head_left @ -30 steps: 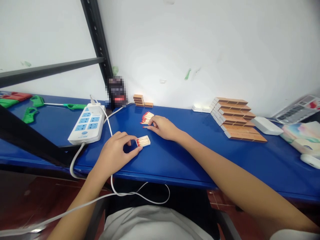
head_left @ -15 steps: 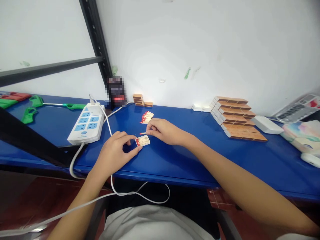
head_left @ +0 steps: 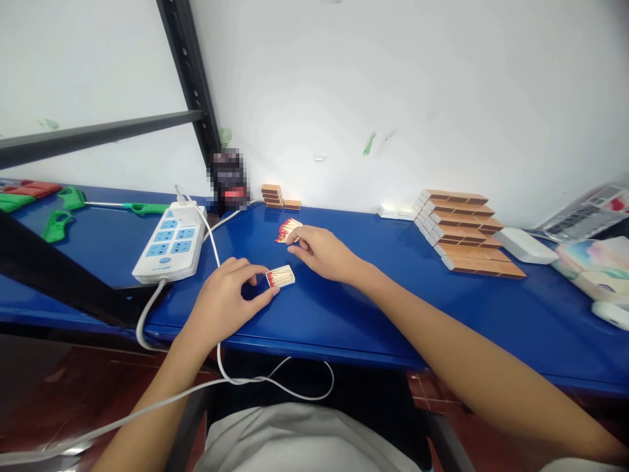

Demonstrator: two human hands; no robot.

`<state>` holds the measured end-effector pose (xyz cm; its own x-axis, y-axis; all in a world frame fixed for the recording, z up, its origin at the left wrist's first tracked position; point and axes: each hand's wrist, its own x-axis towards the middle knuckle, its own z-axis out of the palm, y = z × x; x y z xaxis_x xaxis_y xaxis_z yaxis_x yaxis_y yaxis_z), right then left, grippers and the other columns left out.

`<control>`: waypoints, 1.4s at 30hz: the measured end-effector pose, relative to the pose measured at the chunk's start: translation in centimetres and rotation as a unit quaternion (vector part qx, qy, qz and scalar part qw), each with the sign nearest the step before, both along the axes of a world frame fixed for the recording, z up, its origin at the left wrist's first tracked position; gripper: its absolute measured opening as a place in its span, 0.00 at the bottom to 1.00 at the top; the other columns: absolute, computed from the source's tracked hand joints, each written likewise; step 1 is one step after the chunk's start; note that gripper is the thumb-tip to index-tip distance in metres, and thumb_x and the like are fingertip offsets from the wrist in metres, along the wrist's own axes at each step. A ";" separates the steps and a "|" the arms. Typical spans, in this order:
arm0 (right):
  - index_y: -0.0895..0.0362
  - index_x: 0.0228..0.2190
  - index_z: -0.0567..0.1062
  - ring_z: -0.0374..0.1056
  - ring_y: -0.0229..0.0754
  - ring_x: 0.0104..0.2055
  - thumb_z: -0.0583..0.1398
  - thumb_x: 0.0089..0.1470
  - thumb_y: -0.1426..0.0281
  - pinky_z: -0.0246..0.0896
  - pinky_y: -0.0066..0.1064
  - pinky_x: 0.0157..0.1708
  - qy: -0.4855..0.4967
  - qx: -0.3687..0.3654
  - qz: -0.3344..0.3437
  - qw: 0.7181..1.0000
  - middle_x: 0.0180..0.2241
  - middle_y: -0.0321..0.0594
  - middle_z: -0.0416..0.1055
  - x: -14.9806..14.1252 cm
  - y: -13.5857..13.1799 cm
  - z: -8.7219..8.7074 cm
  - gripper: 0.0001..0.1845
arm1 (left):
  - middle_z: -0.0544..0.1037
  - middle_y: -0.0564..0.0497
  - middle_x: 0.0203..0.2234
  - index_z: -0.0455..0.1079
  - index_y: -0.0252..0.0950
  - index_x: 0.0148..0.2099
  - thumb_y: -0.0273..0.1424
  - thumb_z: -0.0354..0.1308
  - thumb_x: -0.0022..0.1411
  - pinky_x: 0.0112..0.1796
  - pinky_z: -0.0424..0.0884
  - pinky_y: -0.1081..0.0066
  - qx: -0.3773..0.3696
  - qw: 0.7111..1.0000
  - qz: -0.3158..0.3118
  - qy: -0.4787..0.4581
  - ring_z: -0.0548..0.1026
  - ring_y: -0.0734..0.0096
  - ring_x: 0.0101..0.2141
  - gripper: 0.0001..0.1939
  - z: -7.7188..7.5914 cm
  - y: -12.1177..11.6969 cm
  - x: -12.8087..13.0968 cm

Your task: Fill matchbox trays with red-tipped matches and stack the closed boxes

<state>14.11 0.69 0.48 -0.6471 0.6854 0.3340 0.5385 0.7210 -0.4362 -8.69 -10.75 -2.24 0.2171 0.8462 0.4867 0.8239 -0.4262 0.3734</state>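
Note:
A small open matchbox tray [head_left: 280, 276] full of red-tipped matches lies on the blue table [head_left: 344, 308]. My left hand [head_left: 227, 296] curls round its left end, thumb and fingers holding it steady. A loose pile of matches [head_left: 286, 231] lies a little farther back. My right hand [head_left: 322, 252] rests at that pile with its fingertips pinched together on the matches; what they hold is hidden.
A white power strip [head_left: 171, 244] with a trailing cable sits to the left. Stacked matchboxes [head_left: 459, 233] stand at the right, a small stack [head_left: 273, 196] by the wall. Green-handled tools [head_left: 63, 210] lie far left. A black shelf post [head_left: 189, 78] rises behind.
My right hand brought a single match from the pile to the tray, then went back to the loose pile. My left hand has stayed on the tray.

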 end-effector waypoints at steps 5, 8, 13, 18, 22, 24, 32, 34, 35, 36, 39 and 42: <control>0.59 0.49 0.80 0.66 0.40 0.35 0.62 0.68 0.73 0.54 0.31 0.39 -0.054 0.011 -0.015 0.998 0.34 0.40 0.74 -0.5 1.8 -1.4 0.10 | 0.77 0.52 0.32 0.80 0.40 0.47 0.41 0.66 0.68 0.42 0.70 0.64 0.001 1.000 -0.004 0.003 0.73 0.63 0.36 0.11 0.1 0.0 0.0; 0.59 0.50 0.81 0.67 0.41 0.36 0.61 0.68 0.73 0.55 0.32 0.39 -0.062 0.012 -0.023 0.998 0.35 0.41 0.75 -0.7 2.0 -1.6 0.12 | 0.77 0.52 0.32 0.80 0.40 0.47 0.41 0.66 0.68 0.42 0.70 0.64 -0.002 1.000 -0.002 0.002 0.73 0.63 0.37 0.12 0.1 0.0 0.0; 0.59 0.53 0.80 0.68 0.42 0.37 0.61 0.68 0.73 0.55 0.32 0.39 -0.068 0.014 -0.029 0.997 0.36 0.42 0.76 -0.9 1.9 -1.5 0.14 | 0.77 0.51 0.32 0.80 0.40 0.47 0.42 0.66 0.68 0.41 0.70 0.63 -0.003 1.000 -0.001 0.005 0.73 0.62 0.37 0.12 0.1 0.0 0.1; 0.59 0.52 0.80 0.67 0.41 0.35 0.60 0.68 0.72 0.54 0.32 0.37 -0.072 0.006 -0.034 0.997 0.36 0.42 0.76 -1.0 2.0 -1.4 0.14 | 0.77 0.51 0.32 0.80 0.41 0.47 0.42 0.66 0.68 0.42 0.70 0.63 -0.004 1.000 0.001 0.008 0.73 0.62 0.37 0.12 0.1 0.0 0.1; 0.58 0.45 0.81 0.66 0.40 0.34 0.61 0.68 0.73 0.52 0.31 0.37 -0.062 0.008 -0.030 0.998 0.34 0.39 0.75 -1.0 1.9 -1.4 0.09 | 0.77 0.51 0.32 0.80 0.41 0.48 0.42 0.65 0.68 0.42 0.70 0.63 -0.001 1.000 0.002 0.005 0.73 0.62 0.37 0.12 0.1 0.0 0.1; 0.57 0.42 0.80 0.65 0.39 0.33 0.61 0.67 0.72 0.51 0.30 0.36 -0.054 0.006 -0.034 0.998 0.33 0.38 0.74 -1.0 1.9 -1.4 0.06 | 0.77 0.51 0.32 0.80 0.41 0.48 0.42 0.65 0.68 0.42 0.70 0.63 -0.002 1.000 0.001 0.006 0.73 0.62 0.37 0.12 0.1 0.0 0.1; 0.56 0.37 0.78 0.68 0.41 0.34 0.62 0.68 0.68 0.52 0.31 0.34 -0.077 -0.022 -0.090 0.993 0.36 0.42 0.77 -1.4 2.0 -1.6 0.06 | 0.77 0.51 0.32 0.80 0.41 0.47 0.42 0.66 0.68 0.41 0.69 0.63 -0.009 1.000 0.001 0.008 0.73 0.63 0.37 0.12 0.2 0.0 0.1; 0.56 0.38 0.77 0.71 0.43 0.38 0.62 0.69 0.67 0.54 0.32 0.36 -0.093 -0.024 -0.097 0.991 0.40 0.45 0.79 -1.5 2.0 -1.6 0.07 | 0.77 0.51 0.32 0.80 0.40 0.47 0.42 0.66 0.68 0.41 0.70 0.63 -0.008 1.000 0.001 0.007 0.73 0.62 0.37 0.12 0.2 0.0 0.1; 0.56 0.38 0.77 0.72 0.44 0.40 0.61 0.69 0.67 0.55 0.32 0.37 -0.096 -0.023 -0.097 0.990 0.42 0.46 0.79 -1.6 1.9 -1.7 0.07 | 0.77 0.51 0.32 0.80 0.40 0.47 0.42 0.66 0.68 0.41 0.70 0.63 -0.007 1.000 0.000 0.006 0.73 0.62 0.37 0.12 0.1 0.0 0.1; 0.56 0.39 0.77 0.72 0.45 0.41 0.61 0.70 0.67 0.55 0.32 0.38 -0.095 -0.022 -0.095 0.991 0.43 0.46 0.79 -1.6 1.9 -1.7 0.07 | 0.77 0.51 0.32 0.80 0.40 0.47 0.42 0.66 0.68 0.42 0.70 0.63 -0.005 1.000 0.000 0.004 0.73 0.62 0.37 0.12 0.1 0.0 0.1; 0.55 0.39 0.76 0.72 0.44 0.41 0.61 0.71 0.66 0.56 0.32 0.38 -0.070 -0.024 -0.086 0.994 0.41 0.44 0.79 -1.7 1.9 -1.8 0.08 | 0.77 0.51 0.32 0.80 0.41 0.47 0.41 0.66 0.68 0.42 0.70 0.63 -0.004 1.000 -0.003 0.002 0.73 0.62 0.36 0.11 0.2 0.0 0.1; 0.55 0.37 0.76 0.72 0.43 0.40 0.61 0.70 0.67 0.55 0.31 0.38 -0.060 -0.025 -0.066 0.996 0.41 0.42 0.79 -1.8 1.8 -1.8 0.07 | 0.77 0.51 0.31 0.80 0.41 0.46 0.41 0.66 0.67 0.41 0.70 0.63 -0.004 1.000 -0.002 -0.001 0.73 0.62 0.36 0.11 0.2 0.0 0.1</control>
<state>12.31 2.53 -1.35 -0.5833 0.7811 0.2227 0.6778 0.6192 -0.3964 -8.56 -10.77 -2.04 0.2203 0.8494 0.4795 0.8213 -0.4268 0.3786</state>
